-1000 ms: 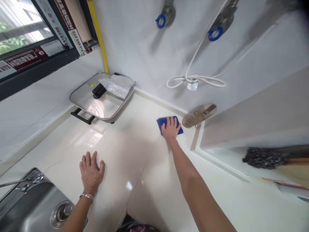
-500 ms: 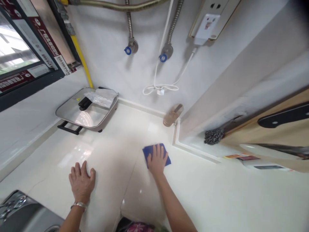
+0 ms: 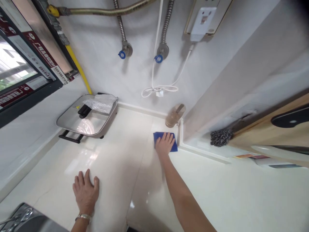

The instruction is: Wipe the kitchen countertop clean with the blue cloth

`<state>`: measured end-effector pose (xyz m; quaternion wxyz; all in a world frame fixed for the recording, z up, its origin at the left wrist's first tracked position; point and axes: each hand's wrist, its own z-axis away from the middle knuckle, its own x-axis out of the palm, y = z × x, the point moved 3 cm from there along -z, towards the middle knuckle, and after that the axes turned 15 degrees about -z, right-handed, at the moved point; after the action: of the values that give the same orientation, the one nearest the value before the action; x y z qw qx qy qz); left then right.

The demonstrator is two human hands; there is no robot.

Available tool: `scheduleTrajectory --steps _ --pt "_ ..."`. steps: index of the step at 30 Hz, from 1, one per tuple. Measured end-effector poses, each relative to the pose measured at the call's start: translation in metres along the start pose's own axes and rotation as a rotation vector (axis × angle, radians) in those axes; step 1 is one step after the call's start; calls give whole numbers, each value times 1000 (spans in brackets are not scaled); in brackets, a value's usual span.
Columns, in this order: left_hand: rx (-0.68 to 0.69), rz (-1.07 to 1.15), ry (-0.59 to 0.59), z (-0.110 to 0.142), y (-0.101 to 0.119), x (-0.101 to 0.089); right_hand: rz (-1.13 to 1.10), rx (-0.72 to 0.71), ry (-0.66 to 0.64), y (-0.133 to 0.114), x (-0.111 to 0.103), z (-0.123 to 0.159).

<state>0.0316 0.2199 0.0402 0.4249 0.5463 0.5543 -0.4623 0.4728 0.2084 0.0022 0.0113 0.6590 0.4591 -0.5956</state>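
A folded blue cloth [image 3: 174, 146] lies on the white countertop [image 3: 116, 167], close to the wall corner. My right hand [image 3: 165, 143] holds it pressed to the surface under spread fingers, hiding its middle. Off to the left, my left hand [image 3: 86, 190] rests palm down on the counter with fingers apart and nothing in it. Just beyond the cloth, a brownish cylindrical object [image 3: 174, 116] stands against the wall at the corner.
An electric pan [image 3: 82, 117] with a glass lid sits at the back left, a clear plastic packet [image 3: 102, 103] on top. A sink [image 3: 36, 222] edges into the lower left. At right are a steel-wool scourer [image 3: 220, 137] and a black-handled knife [image 3: 289, 116]. A white cord [image 3: 160, 88] hangs on the wall.
My right hand has slid the blue cloth forward and to the right, nearer the wall corner. The view has shifted slightly; my left hand stays flat on the counter.
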Motion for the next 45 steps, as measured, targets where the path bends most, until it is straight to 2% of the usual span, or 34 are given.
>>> scheduleTrajectory --steps 4,8,14,18,22,28,31,34,41,45 --pt "-6 -12 -18 0 -1 1 10 77 18 2 10 -25" --pt "-2 -26 -34 -1 -2 3 27 118 -20 4 16 -45" --pt "-3 -36 -35 -1 -6 7 44 116 -9 4 16 -52" --pt "-5 -24 -27 0 -7 7 52 51 -47 -1 9 -35" --pt "8 -18 1 -1 -4 2 57 -26 -92 -10 0 2" --pt "13 -33 -31 -4 -1 -7 22 -262 -245 -10 -22 50" --pt "27 -42 -24 -6 0 -9 -21 -390 -328 5 -40 58" --pt "35 -43 -34 -7 1 -13 -46 -436 -367 28 -60 62" --pt "39 -48 -62 -6 5 -25 7 -381 -330 95 -107 87" --pt "40 -26 -79 -5 3 -25 64 -342 -272 137 -133 94"
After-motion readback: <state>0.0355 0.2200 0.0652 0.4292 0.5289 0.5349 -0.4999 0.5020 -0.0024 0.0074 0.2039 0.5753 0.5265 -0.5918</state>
